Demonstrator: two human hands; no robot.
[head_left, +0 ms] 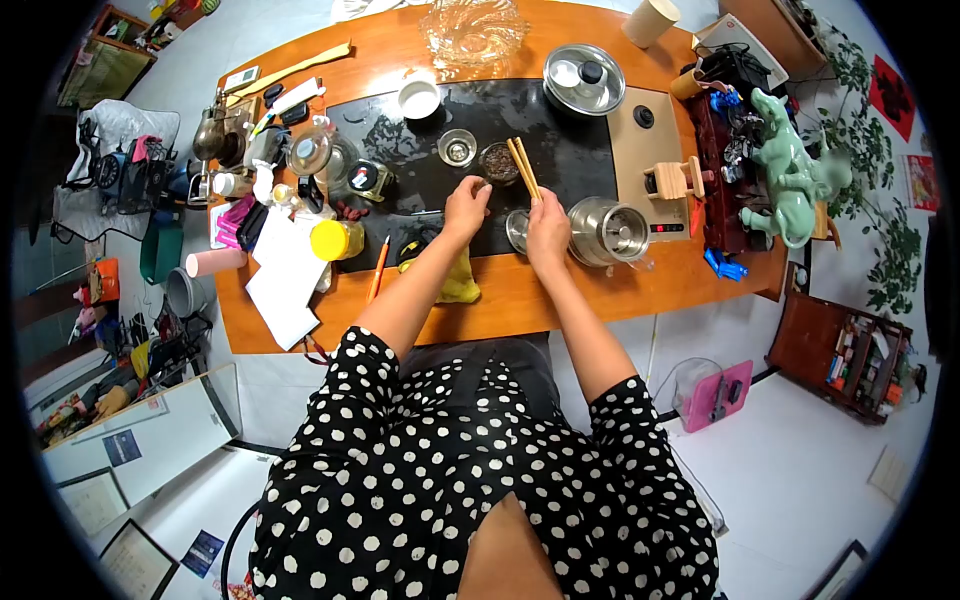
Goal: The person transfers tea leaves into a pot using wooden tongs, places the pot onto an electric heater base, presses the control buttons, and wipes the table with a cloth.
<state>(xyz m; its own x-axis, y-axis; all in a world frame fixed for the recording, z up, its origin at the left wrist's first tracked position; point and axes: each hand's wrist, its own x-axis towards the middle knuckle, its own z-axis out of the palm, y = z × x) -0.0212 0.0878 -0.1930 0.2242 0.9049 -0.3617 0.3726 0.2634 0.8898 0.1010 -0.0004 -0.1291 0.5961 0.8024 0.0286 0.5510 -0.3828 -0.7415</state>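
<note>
In my right hand (547, 232) is a pair of wooden chopsticks (520, 163), slanting up and left, with the tips by the rim of a small glass cup (499, 178). Dark, loose bits that look like tea leaves (500, 160) fill this cup. My left hand (466, 208) is just below and left of the cup with its fingers curled together; what they pinch, if anything, is hidden. A glass strainer cup (457, 148) stands left of the filled cup. Near my right hand are a glass lid (516, 230) and a glass teapot (598, 232) with a metal infuser.
A black tea tray (400, 215) is set into the wooden table (560, 300). On it are a white cup (419, 99) and a lidded pot (584, 80). A yellow-lidded jar (337, 240), orange pencil (379, 268) and yellow cloth (460, 281) lie left. A green figurine (785, 165) stands right.
</note>
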